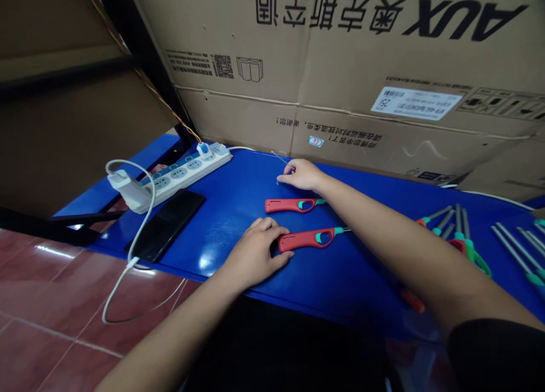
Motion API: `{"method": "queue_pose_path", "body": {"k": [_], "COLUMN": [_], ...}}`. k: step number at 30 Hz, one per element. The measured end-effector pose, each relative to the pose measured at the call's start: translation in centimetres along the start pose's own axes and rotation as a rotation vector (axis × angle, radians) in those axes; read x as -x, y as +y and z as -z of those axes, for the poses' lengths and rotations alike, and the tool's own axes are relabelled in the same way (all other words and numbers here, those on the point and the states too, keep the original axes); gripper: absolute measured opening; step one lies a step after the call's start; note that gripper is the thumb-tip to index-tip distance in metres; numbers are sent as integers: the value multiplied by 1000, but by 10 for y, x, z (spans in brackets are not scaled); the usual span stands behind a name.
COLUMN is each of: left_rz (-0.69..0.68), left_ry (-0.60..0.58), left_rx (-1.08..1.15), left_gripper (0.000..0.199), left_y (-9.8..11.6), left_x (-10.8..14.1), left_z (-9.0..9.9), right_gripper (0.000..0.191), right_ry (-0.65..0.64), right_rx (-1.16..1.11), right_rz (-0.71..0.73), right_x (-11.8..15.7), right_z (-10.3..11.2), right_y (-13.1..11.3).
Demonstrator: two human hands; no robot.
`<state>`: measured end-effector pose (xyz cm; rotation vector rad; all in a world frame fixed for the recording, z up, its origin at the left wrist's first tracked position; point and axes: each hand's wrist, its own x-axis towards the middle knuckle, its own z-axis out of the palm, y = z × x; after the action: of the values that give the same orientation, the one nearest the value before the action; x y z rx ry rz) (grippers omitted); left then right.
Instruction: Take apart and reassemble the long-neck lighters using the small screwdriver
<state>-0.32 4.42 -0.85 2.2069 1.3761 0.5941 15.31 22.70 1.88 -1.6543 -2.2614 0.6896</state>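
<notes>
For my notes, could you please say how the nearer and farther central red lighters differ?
The nearer lighter has its end within the left hand's grip; the farther lighter lies outside it. In view, the nearer slants up rightward; the farther runs almost straight across. Both are red and teal.

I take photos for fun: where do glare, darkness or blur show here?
Head view: a white glare spot on the glossy blue tabletop near the bare left hand, and shine on the glossy red floor tiles; head view: the black sleeve shows almost no detail, and the red plastic handle beside the right forearm looks soft, while black lettering on the brown cardboard box is crisper.
</notes>
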Motion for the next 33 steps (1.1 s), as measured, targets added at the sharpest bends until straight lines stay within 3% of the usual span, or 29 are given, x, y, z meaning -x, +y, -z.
{"method": "queue_pose_path", "body": {"k": [3,5,7,10,14,17,20,22,24,29,33], "left_rz": [-18,-8,16,13,-57,-160,-278,-274,-273,-228,-269], "left_ry": [-20,-33,-42,-75,-86,2,-105,-225,-269,-186,-123], "left_rx": [-38,-116,-222,-381,-550,-574,-523,-498,-469,-449,-434], "left_gripper": [35,35,34,33,38,67,84,76,66,62,68], "left_y": [-1,-2,-2,-1,1,5,6,3,-2,-10,9], "left_x": [0,-2,-6,-14,-23,-31,-48,-61,-74,-87,-87], "left_z": [5,10,17,28,38,33,19,11,7,10,8], "right_gripper": [32,22,13,21,23,28,36,37,38,33,27], "right_ry": [136,168,190,238,183,105,130,158,173,172,350], "right_rx": [-38,-58,-63,17,133,169,227,273,305,291,211], "right_rz": [-15,2,31,144,27,18,6,-9,-19,-38,-154], "right_x": [25,53,90,155,233,270,282,281,276,271,290], "right_z": [24,49,75,106,115,108,102,102,104,115,113], "right_y": [9,23,44,86,145,172,183,184,183,179,183]}}
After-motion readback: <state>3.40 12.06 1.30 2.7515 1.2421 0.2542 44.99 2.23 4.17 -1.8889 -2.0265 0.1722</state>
